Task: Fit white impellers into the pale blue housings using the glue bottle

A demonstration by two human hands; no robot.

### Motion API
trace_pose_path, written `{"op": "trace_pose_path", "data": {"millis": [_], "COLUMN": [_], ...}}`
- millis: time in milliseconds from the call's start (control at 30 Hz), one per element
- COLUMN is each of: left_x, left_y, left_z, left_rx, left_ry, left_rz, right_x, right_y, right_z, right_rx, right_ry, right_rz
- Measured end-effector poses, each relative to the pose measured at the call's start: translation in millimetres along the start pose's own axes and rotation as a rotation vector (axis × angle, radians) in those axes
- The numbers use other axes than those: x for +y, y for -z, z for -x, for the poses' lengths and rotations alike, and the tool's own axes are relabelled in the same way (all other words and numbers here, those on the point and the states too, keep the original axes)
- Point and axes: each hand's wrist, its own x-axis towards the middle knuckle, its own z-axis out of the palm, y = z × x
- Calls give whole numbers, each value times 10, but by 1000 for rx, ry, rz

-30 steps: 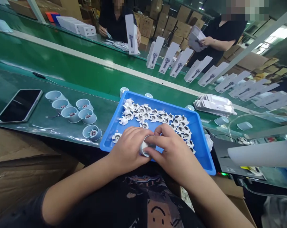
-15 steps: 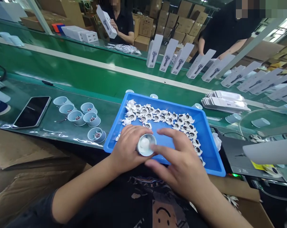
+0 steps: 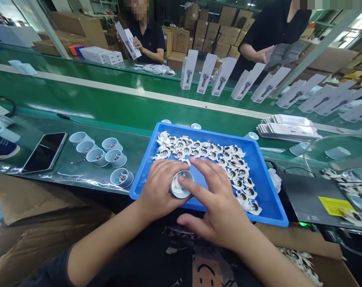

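My left hand [image 3: 159, 187] is wrapped round a small light-blue cup [image 3: 184, 194], its mouth tilted up towards me. Something white lies inside, partly covered by a fingertip. My right hand [image 3: 221, 199] is open with fingers spread; its index finger reaches into the cup's mouth, and the thumb stands apart. Beneath both hands is a blue tray [image 3: 269, 191] with many small white fan wheels [image 3: 196, 152] with dark centres along its back and right side. On the left, several more light-blue cups [image 3: 116, 158] stand on the bench, with small reddish bits in them.
A phone [image 3: 44, 152] lies on the left of the bench. Beyond the green conveyor [image 3: 123, 101], open white boxes [image 3: 189, 73] stand in a row before two people. Flat white cartons [image 3: 288, 128] are stacked at right, near a dark device [image 3: 302, 199]. An open cardboard box [image 3: 327, 259] holds more wheels.
My right index finger has moved left, further over the cup's mouth. Across the conveyor, the person at right now holds up a grey translucent sheet. The view has shifted slightly.
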Motion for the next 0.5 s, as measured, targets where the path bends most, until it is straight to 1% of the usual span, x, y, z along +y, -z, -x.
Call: {"op": "trace_pose_path", "data": {"millis": [33, 100, 167, 200, 267, 333, 367, 433, 467, 500], "left_x": [-5, -17, -25, -25, -14, 2, 7, -4, -22, -47], "left_y": [0, 2, 6, 7, 1, -17, -28, -51, -60, -66], "left_z": [-4, -9, -13, -16, -26, -34, -35, -23, -10, 3], "left_rx": [1, -3, -5, -1, 19, 31, 19, -39, -77, -115], "left_ry": [-2, -1, 20, 34, 33, -11, -37, -49, -21, 30], "left_rz": [-1, 12, 59, 99, 207, 293, 304, 286, 294, 340], "right_x": [3, 21, 56, 76, 111, 133, 141, 160, 176, 197], "right_y": [7, 35, 37, 10, -103, -247, -299, -300, -237, -137], "right_z": [5, 19, 33, 37, 33, 11, -2, -16, -12, -1], "right_rx": [24, 122, 169, 176, 170, 106, 51, -52, -58, -16], "right_ry": [-13, -4, -25, -99, -363, -617, -694, -734, -734, -706], "right_rz": [0, -30, -137, -274, -679, -1065, -1182, -1256, -1285, -1252]}}
